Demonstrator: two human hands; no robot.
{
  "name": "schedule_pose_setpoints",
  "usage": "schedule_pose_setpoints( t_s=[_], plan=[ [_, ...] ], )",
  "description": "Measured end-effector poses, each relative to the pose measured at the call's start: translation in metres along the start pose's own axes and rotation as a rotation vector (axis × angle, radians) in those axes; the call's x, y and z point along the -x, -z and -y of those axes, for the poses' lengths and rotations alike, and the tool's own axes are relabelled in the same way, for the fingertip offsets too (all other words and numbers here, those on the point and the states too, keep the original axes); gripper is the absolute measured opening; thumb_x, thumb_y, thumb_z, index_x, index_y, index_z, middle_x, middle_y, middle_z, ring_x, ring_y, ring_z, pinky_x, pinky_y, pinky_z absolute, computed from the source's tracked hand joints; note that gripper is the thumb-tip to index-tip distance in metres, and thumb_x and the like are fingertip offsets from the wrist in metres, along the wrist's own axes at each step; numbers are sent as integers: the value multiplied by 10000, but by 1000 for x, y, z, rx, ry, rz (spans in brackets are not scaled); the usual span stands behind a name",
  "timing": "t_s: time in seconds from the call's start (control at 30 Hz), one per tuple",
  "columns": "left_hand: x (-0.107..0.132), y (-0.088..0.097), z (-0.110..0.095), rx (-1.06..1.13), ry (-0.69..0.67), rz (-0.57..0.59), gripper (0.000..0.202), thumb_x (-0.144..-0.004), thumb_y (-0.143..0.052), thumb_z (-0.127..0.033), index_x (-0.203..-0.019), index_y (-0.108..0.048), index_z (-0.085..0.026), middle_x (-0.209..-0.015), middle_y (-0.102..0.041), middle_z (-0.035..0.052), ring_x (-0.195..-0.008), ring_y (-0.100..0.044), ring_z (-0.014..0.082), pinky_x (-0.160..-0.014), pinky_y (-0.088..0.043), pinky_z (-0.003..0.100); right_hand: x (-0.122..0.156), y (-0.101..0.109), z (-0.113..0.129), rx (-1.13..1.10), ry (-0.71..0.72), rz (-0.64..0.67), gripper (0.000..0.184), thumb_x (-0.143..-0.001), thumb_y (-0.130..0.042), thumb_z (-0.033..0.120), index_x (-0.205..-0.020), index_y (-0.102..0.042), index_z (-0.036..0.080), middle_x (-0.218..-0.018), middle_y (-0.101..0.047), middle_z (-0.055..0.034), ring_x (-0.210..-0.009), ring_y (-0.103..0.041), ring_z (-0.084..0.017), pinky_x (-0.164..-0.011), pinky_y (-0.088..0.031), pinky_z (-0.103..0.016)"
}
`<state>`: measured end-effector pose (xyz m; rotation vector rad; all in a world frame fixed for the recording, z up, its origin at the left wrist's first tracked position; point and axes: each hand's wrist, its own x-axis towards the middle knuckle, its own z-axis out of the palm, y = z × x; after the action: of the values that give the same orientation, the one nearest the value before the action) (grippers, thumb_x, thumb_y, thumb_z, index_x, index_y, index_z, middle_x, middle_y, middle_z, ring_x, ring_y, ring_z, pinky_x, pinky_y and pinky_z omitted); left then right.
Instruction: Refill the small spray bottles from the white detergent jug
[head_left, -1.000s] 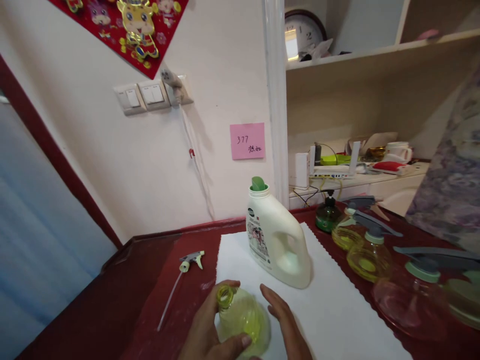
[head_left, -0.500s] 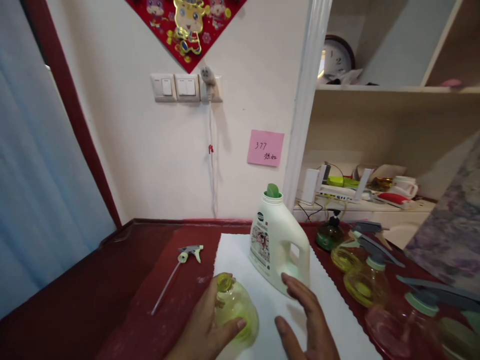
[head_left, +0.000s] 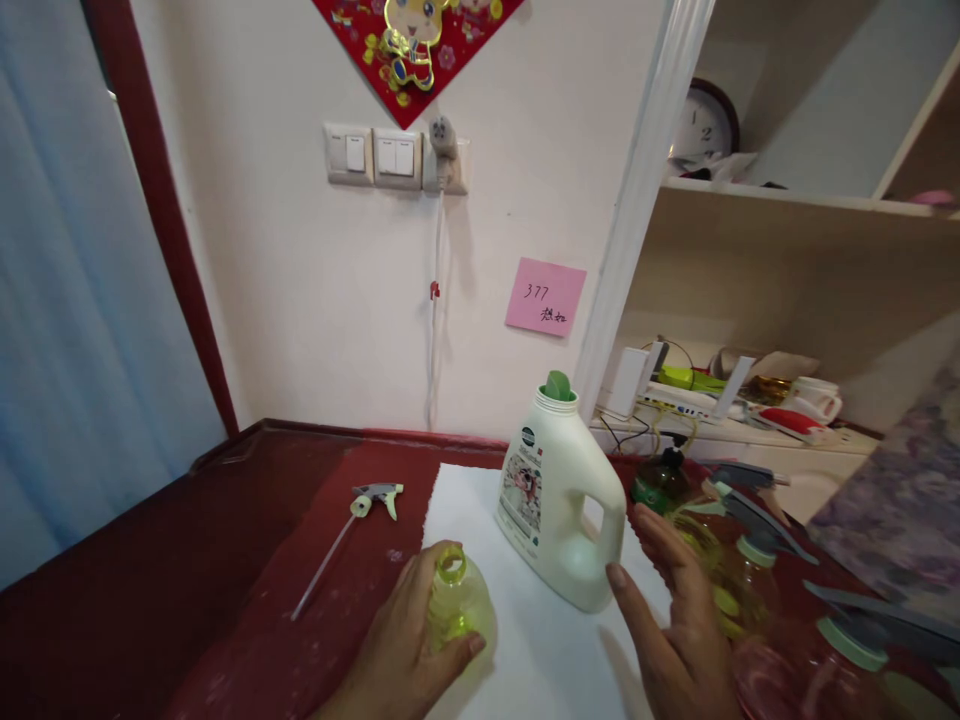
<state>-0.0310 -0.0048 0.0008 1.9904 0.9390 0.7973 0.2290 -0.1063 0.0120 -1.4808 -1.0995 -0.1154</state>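
Note:
My left hand (head_left: pixel 409 630) is wrapped round a clear yellow spray bottle (head_left: pixel 466 610) whose top is off, its neck uncovered. The bottle rests on a white sheet (head_left: pixel 457 490). Fingers apart and holding nothing, my right hand (head_left: pixel 675 620) is beside the handle of a pale green jug (head_left: pixel 551 500); I cannot tell whether it touches the handle. The jug stands upright on the sheet, with a green spout in its mouth. To the left, a grey and green trigger sprayer (head_left: pixel 375 498) with its long tube lies on the dark red table (head_left: pixel 247 540).
At the right stand several spray bottles (head_left: pixel 757 565) with grey triggers and a dark pump bottle (head_left: pixel 660 480). Behind them a shelf holds a white router (head_left: pixel 679 400). A power cord (head_left: pixel 433 350) hangs down the wall behind the table.
My right hand has moved right, from in front of the jug to the side of its handle. My left hand keeps hold of the yellow bottle. The camera view has tilted and shifted slightly.

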Motion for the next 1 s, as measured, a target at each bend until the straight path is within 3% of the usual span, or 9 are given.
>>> schedule_pose_setpoints(
  t_s=[0.23, 0.43, 0.53, 0.8, 1.0],
  plan=[
    [0, 2, -10, 43, 52, 25, 638, -791, -653, -303, -1376, -411, -225, -1434, -529, 175, -1359, -473, 354, -1148, -331, 574, -23, -14, -4, -47, -96, -30, 690, -878, -648, 566, -1454, -454, 242, -1509, -459, -135, -1383, -445, -361, -1156, -323, -608],
    [1, 3, -10, 56, 44, 14, 651, -764, -666, -306, -1362, -430, -211, -1399, -551, 171, -1332, -496, 356, -1141, -348, 556, -43, -27, -10, -185, -312, 49, 780, -807, -700, 637, -1419, -472, 209, -1299, -621, -123, -1139, -613, -321, -950, -499, -463],
    [0, 3, -12, 54, 58, 34, 665, -768, -667, -304, -1378, -420, -207, -1416, -537, 174, -1345, -481, 351, -1148, -339, 547, -55, -31, -11, -204, -329, 37, 738, -780, -720, 646, -1333, -535, 193, -1173, -662, -96, -1018, -634, -288, -852, -524, -414],
    [-1, 5, -19, 54, 69, 47, 657, -756, -677, -283, -1365, -440, -218, -1390, -557, 159, -1319, -494, 346, -1137, -352, 534, -71, -47, 2, -196, -337, -68, 701, -694, -788, 619, -1211, -606, 183, -1091, -669, -74, -874, -646, -246, -725, -537, -359],
    [0, 5, -20, 40, 56, 75, 663, -780, -675, -300, -1386, -427, -196, -1415, -535, 173, -1336, -476, 348, -1153, -330, 539, -72, -31, 27, -153, -328, -106, 703, -640, -808, 626, -1170, -643, 196, -1070, -687, -82, -878, -646, -269, -718, -524, -382]
  ],
)
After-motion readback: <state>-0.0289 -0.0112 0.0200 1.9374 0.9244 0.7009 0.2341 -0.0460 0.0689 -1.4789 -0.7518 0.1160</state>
